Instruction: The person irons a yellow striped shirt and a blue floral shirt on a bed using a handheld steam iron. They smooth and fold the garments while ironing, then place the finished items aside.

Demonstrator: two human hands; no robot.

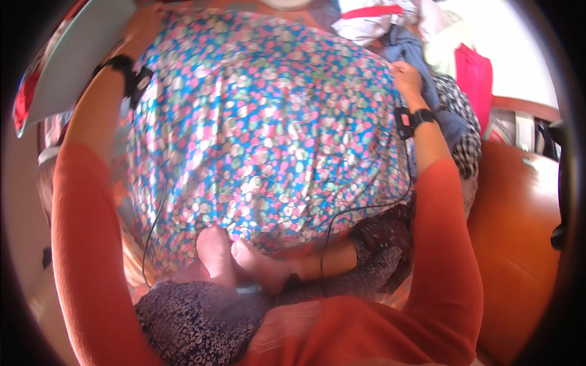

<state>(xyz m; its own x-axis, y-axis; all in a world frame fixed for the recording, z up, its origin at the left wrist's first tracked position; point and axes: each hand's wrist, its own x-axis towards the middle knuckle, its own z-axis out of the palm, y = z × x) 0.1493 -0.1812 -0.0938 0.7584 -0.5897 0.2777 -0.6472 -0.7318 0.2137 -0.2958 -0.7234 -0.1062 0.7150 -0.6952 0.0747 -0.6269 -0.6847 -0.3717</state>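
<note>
A shiny blue cloth with pink, white and green spots [270, 132] is spread out before me, with soft folds running down its length. My right hand [406, 78] pinches its far right edge between thumb and fingers. At its far left corner is my left hand [144, 25], blurred and partly cut by the glare, with its fingers closed at the cloth's edge. Both arms are stretched out wide. The cloth's near edge reaches my bare feet [215, 249], where it lies crumpled.
Beyond my right hand lie blue-grey clothing [407, 48], a black-and-white checked cloth [458, 96], a white garment with a red band [366, 20] and a pink item [474, 82]. An orange-brown wooden surface [512, 228] stands right. Thin black cables [339, 215] cross the cloth. A pale panel [82, 59] rises left.
</note>
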